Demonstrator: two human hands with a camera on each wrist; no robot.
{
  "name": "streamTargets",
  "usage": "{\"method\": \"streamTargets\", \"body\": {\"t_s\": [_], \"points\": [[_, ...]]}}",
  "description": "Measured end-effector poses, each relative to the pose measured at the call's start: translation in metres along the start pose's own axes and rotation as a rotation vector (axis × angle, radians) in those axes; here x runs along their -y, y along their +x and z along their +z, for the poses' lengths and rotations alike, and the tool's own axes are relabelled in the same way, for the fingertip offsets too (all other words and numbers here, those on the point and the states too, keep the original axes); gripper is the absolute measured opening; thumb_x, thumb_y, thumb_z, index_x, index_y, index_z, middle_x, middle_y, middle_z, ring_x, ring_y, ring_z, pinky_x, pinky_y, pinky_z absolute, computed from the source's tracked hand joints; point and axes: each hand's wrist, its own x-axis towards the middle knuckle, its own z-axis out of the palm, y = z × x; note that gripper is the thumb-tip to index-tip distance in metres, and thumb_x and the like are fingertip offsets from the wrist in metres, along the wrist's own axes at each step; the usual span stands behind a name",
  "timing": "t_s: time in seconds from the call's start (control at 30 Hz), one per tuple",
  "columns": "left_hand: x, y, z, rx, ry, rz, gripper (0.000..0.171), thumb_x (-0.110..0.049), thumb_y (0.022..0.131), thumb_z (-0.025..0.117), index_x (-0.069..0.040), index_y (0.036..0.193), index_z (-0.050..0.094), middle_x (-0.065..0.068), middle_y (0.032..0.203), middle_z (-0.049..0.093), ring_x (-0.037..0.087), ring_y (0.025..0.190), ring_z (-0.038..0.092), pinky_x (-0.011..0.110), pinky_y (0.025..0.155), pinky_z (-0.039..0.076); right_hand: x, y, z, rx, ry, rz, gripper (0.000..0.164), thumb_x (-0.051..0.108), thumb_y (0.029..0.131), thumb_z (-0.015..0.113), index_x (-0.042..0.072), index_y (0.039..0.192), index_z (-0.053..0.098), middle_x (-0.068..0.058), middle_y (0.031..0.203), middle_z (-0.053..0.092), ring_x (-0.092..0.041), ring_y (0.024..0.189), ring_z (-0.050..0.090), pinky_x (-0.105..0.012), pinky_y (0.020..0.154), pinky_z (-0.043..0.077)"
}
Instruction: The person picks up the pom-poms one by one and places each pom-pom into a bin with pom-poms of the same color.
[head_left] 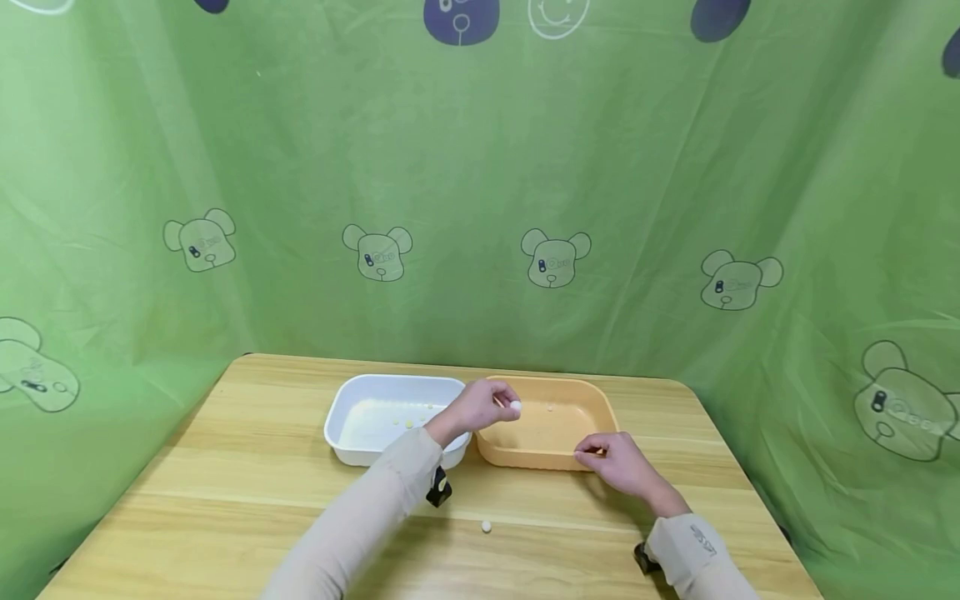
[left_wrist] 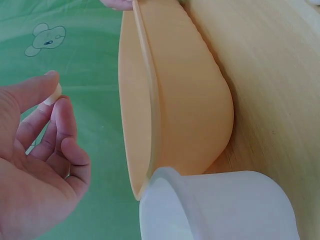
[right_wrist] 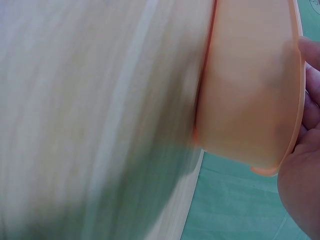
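In the head view my left hand (head_left: 477,406) is over the inner edges of two basins, pinching a small round white piece (left_wrist: 56,94) between thumb and fingertips. The other fingers of that hand are loosely curled. At the front right of the orange basin (head_left: 525,457), my right hand (head_left: 621,467) grips the rim, thumb against the edge and fingers on the inner side. The white basin (head_left: 352,457) stands directly to the left, with several small yellowish bits in it. One tiny pale piece (head_left: 551,408) lies inside the orange basin.
Another round white piece (head_left: 486,527) lies on the wooden table (head_left: 247,467) in front of the basins. A green curtain (head_left: 465,325) with bear-head prints hangs behind the table and along both sides. Dark devices are strapped under both sleeves.
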Motion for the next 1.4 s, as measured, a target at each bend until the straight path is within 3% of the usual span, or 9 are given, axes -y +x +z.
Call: {"method": "streamTargets", "body": {"t_s": [0.43,0.77,1.1,1.4], "points": [[0.008,0.016,0.013,0.019,0.03,-0.016,0.012,-0.006,0.08,0.074,-0.004,0.088,0.066,-0.002,0.077,0.06,0.008,0.072,0.053,0.022,0.068,0.045,0.0,-0.001,0.0,-0.004,-0.006,-0.007,0.004,0.022,0.087,0.068,0.021,0.085,0.072,0.012,0.083,0.066,-0.006,0.075,0.058,-0.027,0.067,0.048],[0.014,0.023,0.016,0.023,0.024,-0.088,0.012,-0.004,0.078,0.074,-0.004,0.088,0.067,-0.002,0.077,0.059,0.011,0.072,0.053,0.024,0.069,0.046,0.0,-0.001,0.0,-0.014,-0.001,-0.017,0.004,0.02,0.087,0.069,0.02,0.084,0.072,0.01,0.083,0.067,-0.007,0.075,0.059,-0.027,0.067,0.049],[0.017,0.03,0.019,0.05,0.079,-0.181,0.012,-0.01,0.079,0.074,-0.008,0.086,0.065,-0.002,0.081,0.06,0.013,0.076,0.054,0.028,0.071,0.046,0.0,-0.002,0.0,-0.006,0.0,-0.01,0.004,0.021,0.087,0.069,0.022,0.084,0.072,0.012,0.082,0.066,-0.006,0.074,0.058,-0.026,0.066,0.048],[0.017,0.036,0.025,0.032,0.211,-0.138,0.015,-0.014,0.078,0.076,-0.005,0.086,0.067,0.002,0.083,0.064,0.015,0.077,0.057,0.027,0.072,0.047,-0.001,-0.003,0.0,-0.007,-0.002,-0.011,0.005,0.02,0.087,0.069,0.022,0.083,0.072,0.013,0.081,0.066,-0.006,0.074,0.058,-0.027,0.068,0.048]]}}
